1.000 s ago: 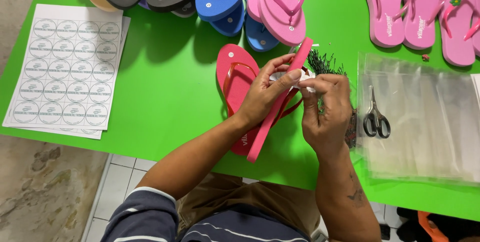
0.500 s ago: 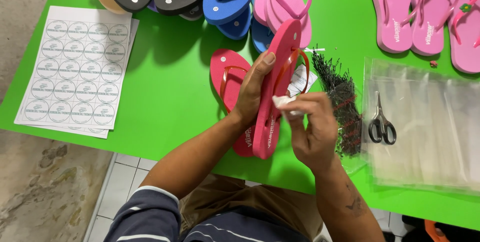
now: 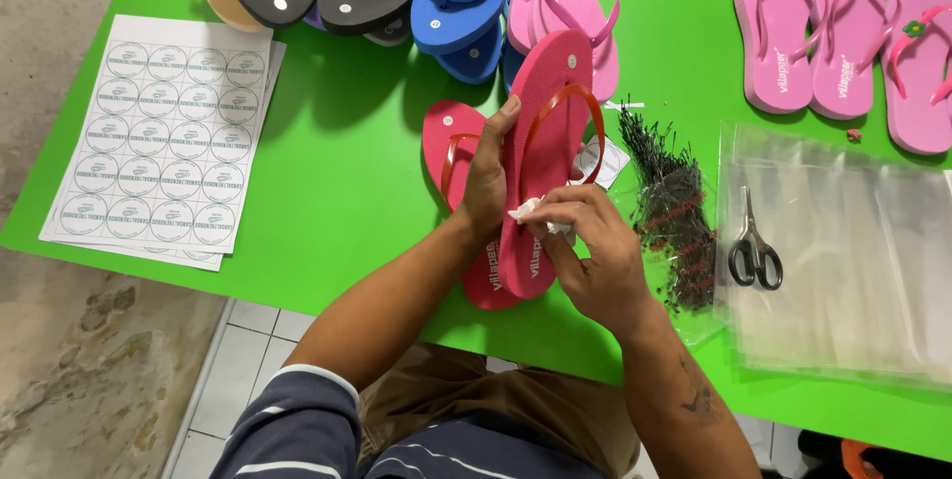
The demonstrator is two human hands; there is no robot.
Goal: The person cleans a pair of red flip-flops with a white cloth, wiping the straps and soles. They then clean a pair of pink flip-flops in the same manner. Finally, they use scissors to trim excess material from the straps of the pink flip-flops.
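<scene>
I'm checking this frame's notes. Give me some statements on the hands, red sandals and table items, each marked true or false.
1. The left hand grips the raised red sandal. True.
2. The right hand holds the scissors. False: they lie on the clear plastic bags; the hand pinches a small white piece.
3. A second red sandal lies on the green table. True.
4. The sticker sheet lies by the pink sandals. False: it lies at the opposite end.

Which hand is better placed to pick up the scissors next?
Right hand, probably: it's nearer the scissors and holds only a small white scrap, while the left hand grips the red flip-flop.
</scene>
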